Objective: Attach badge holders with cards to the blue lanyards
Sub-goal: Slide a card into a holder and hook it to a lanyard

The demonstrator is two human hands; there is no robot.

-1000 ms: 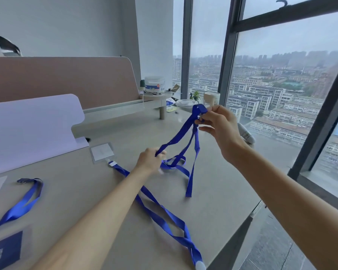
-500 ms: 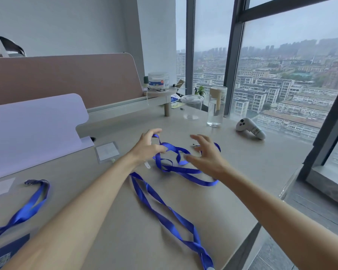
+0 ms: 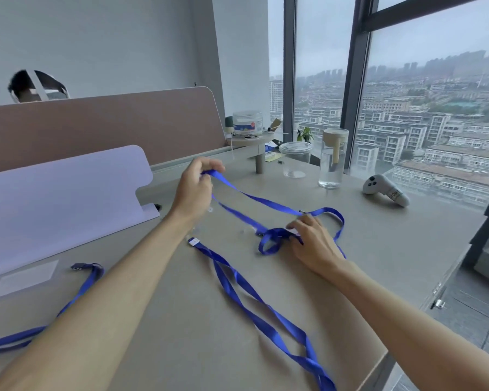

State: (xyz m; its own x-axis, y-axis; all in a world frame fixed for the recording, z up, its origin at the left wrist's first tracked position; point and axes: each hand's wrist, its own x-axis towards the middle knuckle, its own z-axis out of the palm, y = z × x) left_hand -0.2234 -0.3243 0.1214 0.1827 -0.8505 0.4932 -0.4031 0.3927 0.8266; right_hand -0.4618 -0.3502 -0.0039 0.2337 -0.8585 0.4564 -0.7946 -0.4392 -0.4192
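My left hand (image 3: 194,190) is raised over the desk and pinches one end of a blue lanyard (image 3: 261,200), whose strap runs taut to the right. My right hand (image 3: 312,242) presses down on the tangled loop of that same lanyard on the desk. A second blue lanyard (image 3: 254,311) lies twisted in front of me, its white clip end near my left forearm. A third blue lanyard (image 3: 76,292) lies at the left. A clear badge holder (image 3: 23,279) rests flat at the far left. My left forearm hides the spot where a holder with a card lay.
A lilac panel (image 3: 60,193) and a brown divider (image 3: 105,128) stand at the back left; a person's head shows behind the divider. A clear tub (image 3: 295,162), a water bottle (image 3: 332,160) and a white controller (image 3: 384,190) stand at the back right. The desk edge (image 3: 407,323) runs along the right.
My right hand lowered the lanyard from the air onto the desk and now presses its loop. My left hand rose and pulled one end up and back, stretching the strap.
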